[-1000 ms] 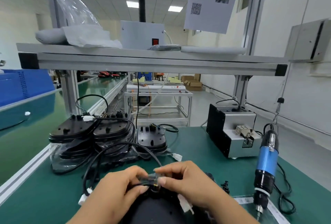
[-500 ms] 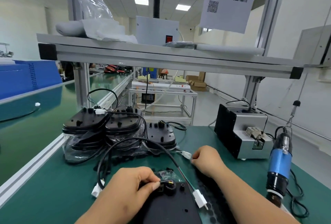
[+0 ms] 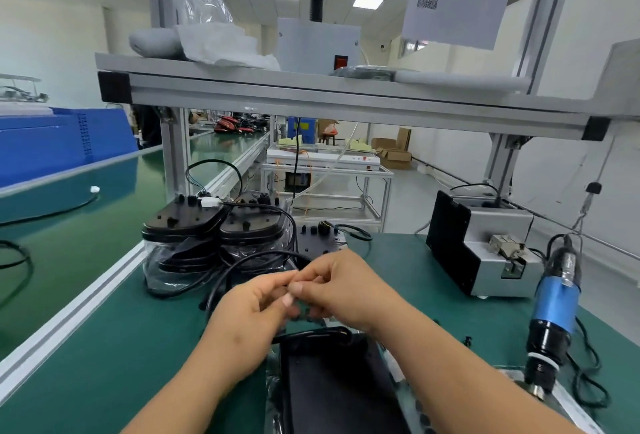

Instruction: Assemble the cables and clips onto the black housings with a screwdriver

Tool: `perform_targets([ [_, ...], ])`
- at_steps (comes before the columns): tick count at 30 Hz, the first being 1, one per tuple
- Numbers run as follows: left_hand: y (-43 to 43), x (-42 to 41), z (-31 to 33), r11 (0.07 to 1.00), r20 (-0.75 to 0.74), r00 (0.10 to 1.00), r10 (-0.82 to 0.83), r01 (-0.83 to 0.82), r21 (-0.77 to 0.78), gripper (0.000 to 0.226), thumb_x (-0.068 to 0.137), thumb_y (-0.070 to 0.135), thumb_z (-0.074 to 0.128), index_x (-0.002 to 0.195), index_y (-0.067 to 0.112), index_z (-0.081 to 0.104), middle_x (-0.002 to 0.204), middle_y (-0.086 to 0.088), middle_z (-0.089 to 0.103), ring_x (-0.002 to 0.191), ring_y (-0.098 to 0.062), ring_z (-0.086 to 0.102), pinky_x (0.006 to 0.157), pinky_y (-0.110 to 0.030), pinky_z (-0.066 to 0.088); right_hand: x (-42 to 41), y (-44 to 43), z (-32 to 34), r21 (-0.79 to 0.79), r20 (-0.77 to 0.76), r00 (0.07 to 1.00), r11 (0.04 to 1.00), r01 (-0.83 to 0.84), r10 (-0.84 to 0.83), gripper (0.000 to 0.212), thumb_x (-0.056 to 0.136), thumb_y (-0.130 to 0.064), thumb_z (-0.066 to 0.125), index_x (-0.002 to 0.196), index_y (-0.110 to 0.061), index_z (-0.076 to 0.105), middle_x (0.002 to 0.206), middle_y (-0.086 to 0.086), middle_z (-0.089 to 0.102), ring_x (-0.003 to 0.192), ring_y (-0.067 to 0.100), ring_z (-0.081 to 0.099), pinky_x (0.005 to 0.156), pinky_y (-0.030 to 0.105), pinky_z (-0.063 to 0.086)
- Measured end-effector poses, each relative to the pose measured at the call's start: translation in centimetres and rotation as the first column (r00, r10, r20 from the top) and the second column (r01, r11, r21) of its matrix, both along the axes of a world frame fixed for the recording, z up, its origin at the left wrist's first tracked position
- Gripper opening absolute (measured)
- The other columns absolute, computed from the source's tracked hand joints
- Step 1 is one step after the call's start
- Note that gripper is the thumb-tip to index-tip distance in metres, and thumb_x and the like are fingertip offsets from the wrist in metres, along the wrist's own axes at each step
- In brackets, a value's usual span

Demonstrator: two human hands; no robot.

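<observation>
The black cable (image 3: 273, 252) loops in from the left to the left hand (image 3: 247, 324). Its fingertips meet those of the right hand (image 3: 346, 289), and both seem to pinch the cable's blurred end. The black housing (image 3: 329, 385) lies just beneath them, running near to far. The screwdriver (image 3: 554, 305) hangs at the right, nearer the right hand.
</observation>
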State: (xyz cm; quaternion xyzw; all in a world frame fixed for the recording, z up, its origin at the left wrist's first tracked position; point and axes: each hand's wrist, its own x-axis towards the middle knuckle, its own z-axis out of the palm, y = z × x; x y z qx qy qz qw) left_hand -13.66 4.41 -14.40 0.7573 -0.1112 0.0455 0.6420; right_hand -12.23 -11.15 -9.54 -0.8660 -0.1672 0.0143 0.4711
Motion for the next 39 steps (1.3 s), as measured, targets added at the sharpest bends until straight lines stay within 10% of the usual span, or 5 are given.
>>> perform_targets([
  [10,-0.5,-0.2,0.1,0.985,-0.075,0.997,0.0,-0.013,-0.173,0.02,0.089,0.002,0.061,0.099,0.017,0.07,0.085,-0.006,0.076,0.075,-0.01,0.07,0.067,-0.022,0.056,-0.1,-1.2,-1.5,0.527,-0.273,0.955,0.848,0.047,0.116,0.012,0.093,-0.002,0.058,0.093,0.008,0.065,0.068,0.011,0.066,0.056,0.011,0.061,0.055,0.017,0.051],
  [22,-1.1,-0.3,-0.1,0.983,-0.014,0.994,0.107,-0.108,-0.147,0.011,0.085,0.003,0.067,0.086,0.014,0.07,0.074,-0.005,0.073,0.067,-0.01,0.068,0.065,-0.026,0.055,-0.9,-1.8,-2.1,0.664,-0.209,0.964,0.748,0.017,0.164,0.013,0.091,0.006,0.056,0.093,0.001,0.068,0.072,0.013,0.069,0.063,0.013,0.067,0.06,0.018,0.055],
  [39,-0.4,-1.7,0.8,0.868,0.139,0.98,-0.143,0.056,0.494,0.014,0.084,0.025,0.072,0.079,0.038,0.07,0.075,0.031,0.066,0.069,0.012,0.061,0.063,-0.002,0.041,-0.8,-4.0,-1.7,0.073,-0.116,0.993,0.997,-0.025,0.033,0.015,0.082,-0.012,0.072,0.068,-0.017,0.074,0.057,-0.006,0.063,0.047,0.003,0.047,0.044,0.01,0.036],
])
